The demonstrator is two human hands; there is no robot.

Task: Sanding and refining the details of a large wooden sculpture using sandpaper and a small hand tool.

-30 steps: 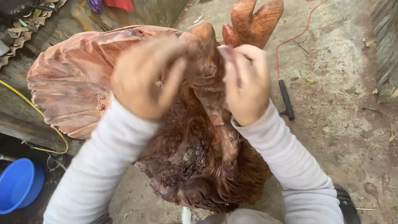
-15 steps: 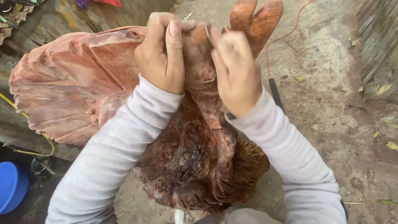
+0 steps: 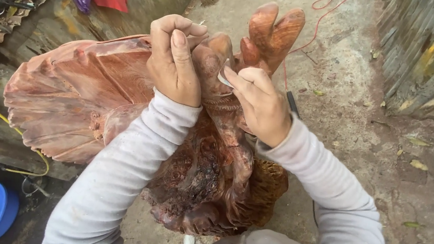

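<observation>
Fingers of the left hand (image 3: 172, 58) curl closed against the reddish wooden carving (image 3: 120, 104), gripping its upper ridge. Just right, the right hand (image 3: 261, 102) pinches a small pale scrap (image 3: 224, 79), pressed to the carving's rounded top.

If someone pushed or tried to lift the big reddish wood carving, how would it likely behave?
The wood carving looks solid and bulky, so it is probably heavy and rigid. Its wide fan-shaped part overhangs to one side, so a shove there might tip it. The left hand and right hand rest on its narrow upper part.
</observation>
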